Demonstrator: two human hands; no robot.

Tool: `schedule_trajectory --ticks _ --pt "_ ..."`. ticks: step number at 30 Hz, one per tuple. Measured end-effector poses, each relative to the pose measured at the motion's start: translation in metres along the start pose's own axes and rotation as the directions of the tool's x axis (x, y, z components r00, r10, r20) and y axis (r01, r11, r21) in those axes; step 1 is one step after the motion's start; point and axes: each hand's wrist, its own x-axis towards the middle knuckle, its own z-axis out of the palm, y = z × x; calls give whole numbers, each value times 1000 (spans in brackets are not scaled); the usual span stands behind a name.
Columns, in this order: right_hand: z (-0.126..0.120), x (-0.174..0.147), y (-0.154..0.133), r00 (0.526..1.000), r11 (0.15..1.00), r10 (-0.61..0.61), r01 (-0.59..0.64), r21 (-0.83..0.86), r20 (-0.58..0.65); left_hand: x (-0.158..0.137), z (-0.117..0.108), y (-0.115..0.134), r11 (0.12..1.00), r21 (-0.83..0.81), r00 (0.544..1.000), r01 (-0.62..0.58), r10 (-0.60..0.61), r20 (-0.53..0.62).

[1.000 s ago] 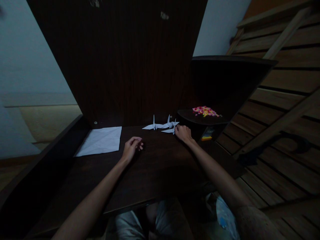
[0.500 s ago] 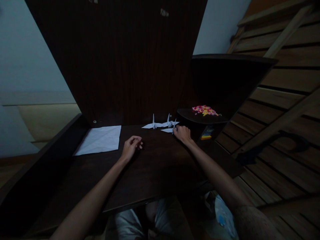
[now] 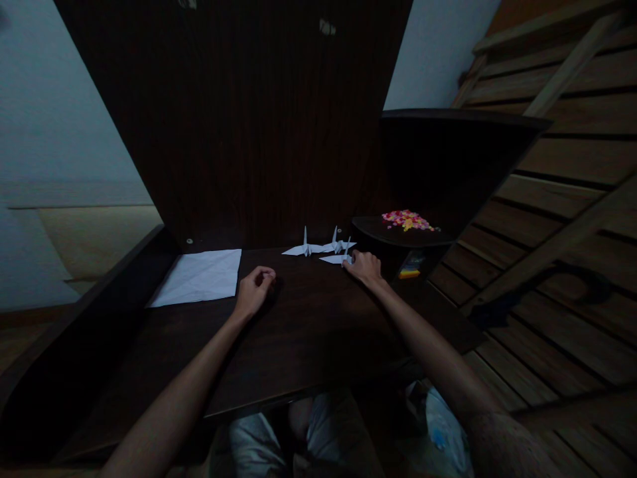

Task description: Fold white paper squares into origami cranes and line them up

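Observation:
My right hand [image 3: 365,267] is closed on the right side of a white folded paper crane [image 3: 332,259], which stands on the dark desk. Its fingertips cover that crane's right wing. Just behind it, close to the back panel, stand two more paper cranes: one on the left [image 3: 301,250] and one to its right [image 3: 334,245], their wings overlapping. My left hand [image 3: 253,291] rests on the desk with curled fingers and nothing visible in them. A flat white sheet of creased paper [image 3: 199,275] lies beside it, to the left.
A small corner shelf [image 3: 371,229] on the right carries a heap of pink, red and yellow bits [image 3: 408,220]. Below it stands a dark box with a rainbow stripe [image 3: 411,264]. A tall dark panel [image 3: 239,126] closes the desk's back, with a wooden slatted frame [image 3: 562,265] at the right.
My left hand has drawn slightly left, nearer the paper sheet, and curled a little more. My right hand has shifted very slightly at the front crane, which stays in place.

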Motion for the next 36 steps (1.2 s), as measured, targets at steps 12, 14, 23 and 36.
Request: schedule_trajectory --ticks 12,14,23,36 --pt "8 12 0 1000 998 28 -28 58 8 3 -8 1 991 133 998 -26 32 -45" --pt "9 14 -2 1000 997 30 -30 69 8 4 -8 -1 987 154 998 -35 41 -40" --pt "10 20 -5 997 992 81 -82 100 13 5 -11 -3 984 173 997 -33 46 -69" --pt "15 -9 9 941 953 232 -169 250 -247 14 -43 -4 530 847 967 52 185 -175"
